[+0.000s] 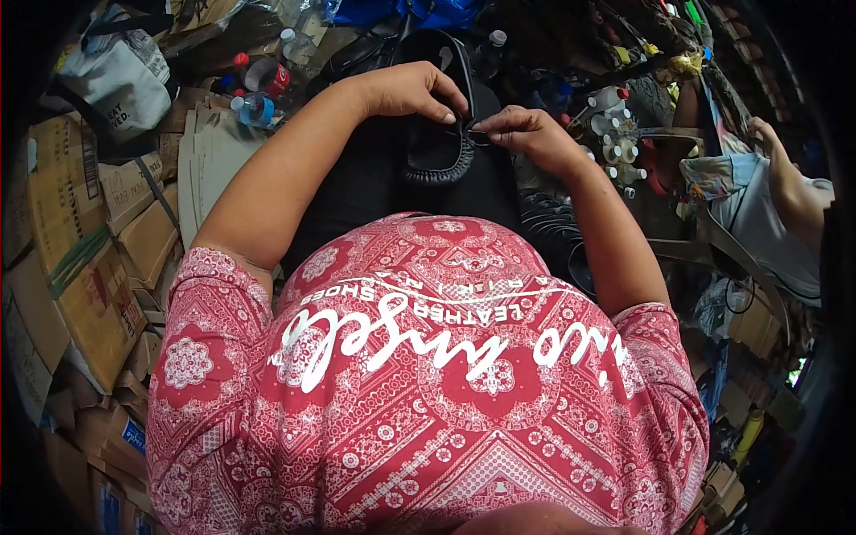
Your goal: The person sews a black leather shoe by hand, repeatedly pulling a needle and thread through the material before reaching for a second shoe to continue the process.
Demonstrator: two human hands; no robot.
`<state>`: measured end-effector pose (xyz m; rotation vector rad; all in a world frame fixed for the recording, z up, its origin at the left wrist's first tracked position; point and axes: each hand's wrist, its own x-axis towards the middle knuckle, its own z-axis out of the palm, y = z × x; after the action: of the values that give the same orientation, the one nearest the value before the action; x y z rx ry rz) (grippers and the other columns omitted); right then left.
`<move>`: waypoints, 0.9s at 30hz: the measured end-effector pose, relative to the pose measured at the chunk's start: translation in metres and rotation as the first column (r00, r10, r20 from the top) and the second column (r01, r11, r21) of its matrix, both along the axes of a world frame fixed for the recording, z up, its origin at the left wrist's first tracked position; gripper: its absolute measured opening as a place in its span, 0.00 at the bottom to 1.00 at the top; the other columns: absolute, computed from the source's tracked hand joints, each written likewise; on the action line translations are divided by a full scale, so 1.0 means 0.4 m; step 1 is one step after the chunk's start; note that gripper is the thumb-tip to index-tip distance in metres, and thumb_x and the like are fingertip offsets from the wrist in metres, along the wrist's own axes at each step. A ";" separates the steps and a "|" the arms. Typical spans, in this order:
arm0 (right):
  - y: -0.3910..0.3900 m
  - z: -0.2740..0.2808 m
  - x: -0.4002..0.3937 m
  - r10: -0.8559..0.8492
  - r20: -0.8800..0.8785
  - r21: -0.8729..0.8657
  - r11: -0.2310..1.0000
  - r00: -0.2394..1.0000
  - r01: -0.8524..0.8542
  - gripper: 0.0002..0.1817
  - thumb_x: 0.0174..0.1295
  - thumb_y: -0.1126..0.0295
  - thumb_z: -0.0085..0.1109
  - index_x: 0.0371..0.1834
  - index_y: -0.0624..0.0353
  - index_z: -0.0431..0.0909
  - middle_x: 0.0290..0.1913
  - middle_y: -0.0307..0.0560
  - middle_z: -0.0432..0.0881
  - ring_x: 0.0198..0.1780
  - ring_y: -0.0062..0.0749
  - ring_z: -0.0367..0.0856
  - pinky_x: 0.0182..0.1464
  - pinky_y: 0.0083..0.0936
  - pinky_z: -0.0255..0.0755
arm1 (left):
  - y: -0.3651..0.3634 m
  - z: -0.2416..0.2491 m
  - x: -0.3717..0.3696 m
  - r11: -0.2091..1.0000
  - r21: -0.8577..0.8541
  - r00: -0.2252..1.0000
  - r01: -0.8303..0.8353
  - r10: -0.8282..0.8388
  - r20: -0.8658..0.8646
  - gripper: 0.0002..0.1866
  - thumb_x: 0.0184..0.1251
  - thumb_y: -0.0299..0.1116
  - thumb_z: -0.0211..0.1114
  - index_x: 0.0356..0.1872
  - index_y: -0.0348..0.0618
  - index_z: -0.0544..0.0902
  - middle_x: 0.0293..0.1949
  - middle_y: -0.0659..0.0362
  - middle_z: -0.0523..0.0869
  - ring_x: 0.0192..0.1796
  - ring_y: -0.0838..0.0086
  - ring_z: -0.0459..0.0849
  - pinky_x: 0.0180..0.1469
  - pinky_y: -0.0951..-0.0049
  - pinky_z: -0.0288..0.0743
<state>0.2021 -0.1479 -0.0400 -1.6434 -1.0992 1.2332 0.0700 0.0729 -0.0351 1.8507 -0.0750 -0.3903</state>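
Black shoe (437,143) between both hands

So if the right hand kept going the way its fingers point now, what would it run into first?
The right hand points leftward in the picture; its fingertips already sit at the black shoe's edge, so the shoe comes first, then probably the left hand gripping it. Depth is unclear.

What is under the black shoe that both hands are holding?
The black shoe lies on the person's lap, on dark trousers. The left hand and right hand pinch its edge. The shoe's underside is hidden.
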 end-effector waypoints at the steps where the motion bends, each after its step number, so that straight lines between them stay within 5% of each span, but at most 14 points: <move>1: -0.002 0.002 -0.009 -0.020 0.016 0.018 1.000 1.000 0.020 0.13 0.58 0.77 0.61 0.45 0.54 0.85 0.40 0.39 0.80 0.45 0.24 0.79 0.51 0.20 0.72 | 0.000 0.001 0.000 1.000 -0.001 1.000 0.000 0.000 0.000 0.15 0.55 0.28 0.68 0.45 0.35 0.84 0.39 0.59 0.86 0.45 0.76 0.82 0.55 0.74 0.72; 5: -0.007 0.001 -0.038 -0.111 0.093 0.033 0.994 0.989 0.108 0.13 0.56 0.78 0.62 0.44 0.53 0.86 0.38 0.39 0.80 0.43 0.23 0.79 0.47 0.19 0.73 | -0.005 0.009 0.005 1.000 0.020 1.000 0.006 -0.006 -0.015 0.15 0.55 0.28 0.68 0.45 0.35 0.84 0.38 0.59 0.87 0.44 0.77 0.82 0.54 0.75 0.72; 10: 0.006 0.061 -0.016 0.034 0.476 0.079 0.994 0.879 -0.082 0.11 0.59 0.80 0.59 0.41 0.55 0.85 0.36 0.35 0.76 0.40 0.22 0.76 0.44 0.19 0.71 | -0.001 0.003 0.010 0.999 0.043 1.000 0.012 -0.012 0.002 0.16 0.54 0.28 0.69 0.45 0.35 0.84 0.39 0.59 0.87 0.43 0.77 0.82 0.54 0.76 0.72; 15: 0.016 0.019 0.017 0.058 0.294 0.084 0.993 0.954 -0.087 0.13 0.55 0.80 0.62 0.42 0.53 0.86 0.34 0.38 0.77 0.40 0.27 0.78 0.46 0.21 0.73 | -0.012 0.027 0.026 0.983 0.181 0.999 0.042 -0.041 -0.007 0.16 0.54 0.30 0.70 0.44 0.37 0.85 0.38 0.58 0.87 0.43 0.76 0.83 0.52 0.74 0.73; 20: -0.003 -0.019 0.001 -0.031 -0.029 -0.017 0.999 0.999 0.031 0.10 0.60 0.77 0.60 0.44 0.59 0.84 0.41 0.35 0.79 0.45 0.20 0.77 0.52 0.19 0.69 | -0.024 0.047 0.040 0.960 0.274 0.998 0.066 -0.065 -0.011 0.17 0.51 0.32 0.71 0.44 0.38 0.85 0.38 0.56 0.88 0.42 0.72 0.84 0.49 0.72 0.75; 25: -0.007 -0.012 -0.048 -0.179 -0.086 -0.018 0.984 0.980 0.178 0.07 0.58 0.76 0.64 0.40 0.60 0.85 0.39 0.38 0.81 0.43 0.20 0.78 0.48 0.19 0.72 | -0.033 0.044 0.050 0.959 0.272 0.997 0.076 -0.073 -0.021 0.17 0.50 0.32 0.71 0.43 0.37 0.85 0.37 0.56 0.88 0.40 0.73 0.84 0.48 0.72 0.75; 27: -0.004 -0.012 -0.067 -0.194 0.173 0.164 0.972 0.966 0.166 0.07 0.56 0.76 0.65 0.38 0.59 0.85 0.34 0.38 0.78 0.38 0.21 0.77 0.43 0.21 0.73 | -0.031 0.037 0.037 0.970 0.242 0.999 0.038 -0.031 -0.034 0.17 0.50 0.31 0.71 0.42 0.36 0.84 0.35 0.56 0.87 0.40 0.74 0.84 0.48 0.72 0.75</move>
<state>0.1752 -0.1495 -0.0448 -1.7290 -1.0983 0.8726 0.0848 0.0605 -0.0204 2.0865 -0.0403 -0.4680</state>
